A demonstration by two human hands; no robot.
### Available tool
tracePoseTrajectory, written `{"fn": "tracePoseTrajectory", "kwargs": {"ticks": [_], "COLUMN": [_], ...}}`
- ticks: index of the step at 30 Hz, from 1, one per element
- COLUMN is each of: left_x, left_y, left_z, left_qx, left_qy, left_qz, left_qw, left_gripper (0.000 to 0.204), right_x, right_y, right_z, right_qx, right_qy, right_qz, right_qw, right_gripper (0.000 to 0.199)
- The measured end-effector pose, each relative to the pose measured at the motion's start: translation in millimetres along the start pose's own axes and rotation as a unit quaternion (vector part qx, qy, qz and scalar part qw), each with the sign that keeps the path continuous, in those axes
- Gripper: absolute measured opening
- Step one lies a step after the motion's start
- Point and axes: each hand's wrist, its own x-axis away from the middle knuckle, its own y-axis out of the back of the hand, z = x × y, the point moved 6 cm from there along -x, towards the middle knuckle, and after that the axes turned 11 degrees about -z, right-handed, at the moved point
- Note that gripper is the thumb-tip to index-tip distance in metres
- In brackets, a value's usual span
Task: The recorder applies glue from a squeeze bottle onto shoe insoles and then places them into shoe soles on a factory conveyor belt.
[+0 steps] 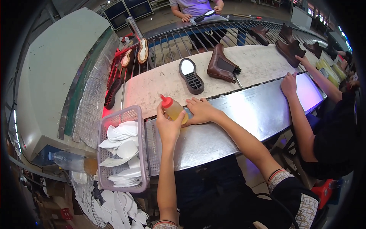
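Observation:
My left hand (168, 128) is wrapped round a squeeze bottle (175, 110) with a red nozzle cap and yellow liquid inside. The bottle tilts up and to the left above the metal table (225, 131). Just right of it, my right hand (204, 111) lies over the table edge, fingers stretched out; its thumb side is close to the bottle's base, and whether they touch I cannot tell. Ahead, on the pale conveyor belt (156, 86), rests a dark shoe sole (195, 84) with a white pad at one end. A brown ankle boot (220, 63) lies beside it.
At my left stands a lilac basket (144, 168) of white pads, with more pads (118, 208) below. A large pale machine (57, 76) covers the belt's left end. A co-worker's hand (303, 61) touches a boot (289, 52) at right; another person (196, 7) holds a sole across the rollers.

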Motion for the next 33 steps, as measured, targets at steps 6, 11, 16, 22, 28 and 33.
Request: {"fn": "tracePoseTrajectory", "kwargs": {"ticks": [6, 11, 16, 22, 28, 33], "left_x": [-17.3, 6.1, 5.2, -5.9, -1.6, 23.0], "left_y": [18.3, -0.9, 3.8, 19.1, 20.8, 9.5], "left_z": [-78.9, -22.9, 20.0, -44.8, -62.6, 11.8], "left_qx": [0.071, 0.008, -0.032, 0.003, 0.079, 0.031], "left_qy": [-0.074, -0.06, 0.003, -0.076, -0.086, -0.002], "left_qz": [-0.034, 0.03, 0.006, -0.049, -0.014, 0.067], "left_qw": [0.994, 0.998, 0.999, 0.996, 0.993, 0.997], "left_gripper": [0.078, 0.083, 0.069, 0.059, 0.066, 0.067], "right_x": [-1.6, -4.6, -0.9, 0.4, -1.7, -5.4], "right_y": [-1.3, -12.9, -3.9, -0.5, -2.0, -11.2], "right_z": [-1.3, -11.3, -2.6, -3.5, -7.2, -15.7], "right_qx": [-0.009, 0.009, 0.014, 0.003, 0.01, 0.01], "right_qy": [-0.02, -0.004, -0.001, -0.017, -0.035, -0.031], "right_qz": [0.028, 0.008, 0.0, 0.004, 0.022, 0.025], "right_qw": [0.999, 1.0, 1.0, 1.0, 0.999, 0.999], "right_gripper": [0.122, 0.114, 0.113, 0.119, 0.116, 0.109]}}
